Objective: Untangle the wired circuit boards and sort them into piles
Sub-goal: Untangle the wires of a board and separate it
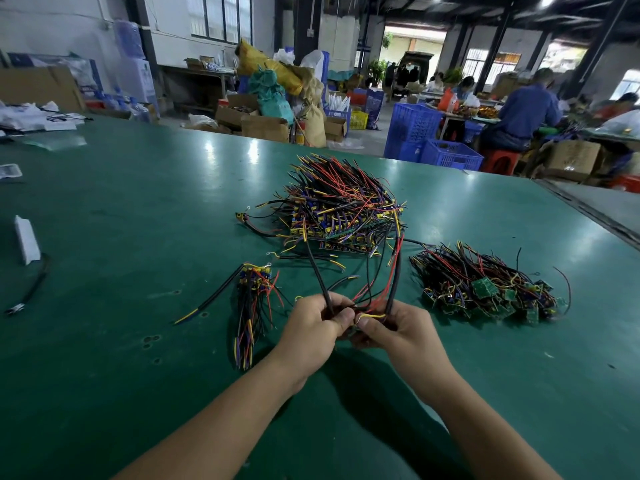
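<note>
Item 1, held wires (363, 292): black, red and yellow leads, near centre of the green table (138, 237). Long axis runs away from the person; near ends are gathered at the hands, and the far ends rise and fan out toward the large pile. Any board on this set is hidden by the fingers.

Item 2, left hand (313, 323): curled round the thick black leads, thumb on top.

Item 3, right hand (394, 329): touching the left, fingertips pinching a yellow lead, with other leads passing behind its fingers.

Item 4, large pile (346, 209): tangled wired boards, beyond the hands. Loose wire ends bristle up and away.

Item 5, right pile (491, 289): green boards with short wires, just right of the hands, apart from the large pile.

Item 6, small bundle (254, 299): left of the hands. Its boards sit at the far end, and the wires trail toward the person.

Item 7, white block (26, 239) and black cable (31, 289): far left of the table.

Item 8, blue crates (415, 133): on the floor past the table's far edge.
</note>
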### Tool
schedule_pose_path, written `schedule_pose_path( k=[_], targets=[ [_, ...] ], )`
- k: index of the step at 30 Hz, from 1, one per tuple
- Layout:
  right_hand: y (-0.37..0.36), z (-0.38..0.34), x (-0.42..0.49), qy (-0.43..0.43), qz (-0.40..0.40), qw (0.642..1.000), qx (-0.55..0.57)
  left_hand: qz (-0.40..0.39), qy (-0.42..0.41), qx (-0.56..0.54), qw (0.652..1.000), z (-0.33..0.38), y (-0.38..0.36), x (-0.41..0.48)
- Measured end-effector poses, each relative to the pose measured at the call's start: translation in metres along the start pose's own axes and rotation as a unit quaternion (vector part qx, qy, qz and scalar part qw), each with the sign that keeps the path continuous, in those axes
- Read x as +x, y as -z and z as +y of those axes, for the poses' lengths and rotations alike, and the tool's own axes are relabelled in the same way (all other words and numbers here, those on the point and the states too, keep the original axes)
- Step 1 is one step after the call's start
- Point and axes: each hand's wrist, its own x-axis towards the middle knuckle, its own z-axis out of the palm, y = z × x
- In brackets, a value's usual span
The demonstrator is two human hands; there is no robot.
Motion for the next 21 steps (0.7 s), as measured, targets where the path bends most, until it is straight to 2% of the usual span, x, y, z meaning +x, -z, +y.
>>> schedule_pose_path(
  k=[11,17,21],
  targets=[
    [0.006,0.004,0.002,-0.013,-0.015,0.995,0.096,-0.017,0.009,-0.036,0.999,0.002,0.007,0.001],
    [0.008,0.006,0.006,-0.024,0.040,0.992,0.117,0.020,0.003,-0.061,0.998,0.004,0.002,0.002],
    [0.014,0.005,0.008,-0.021,0.102,0.985,0.138,0.062,-0.026,-0.023,0.998,0.003,0.005,0.005]
  ],
)
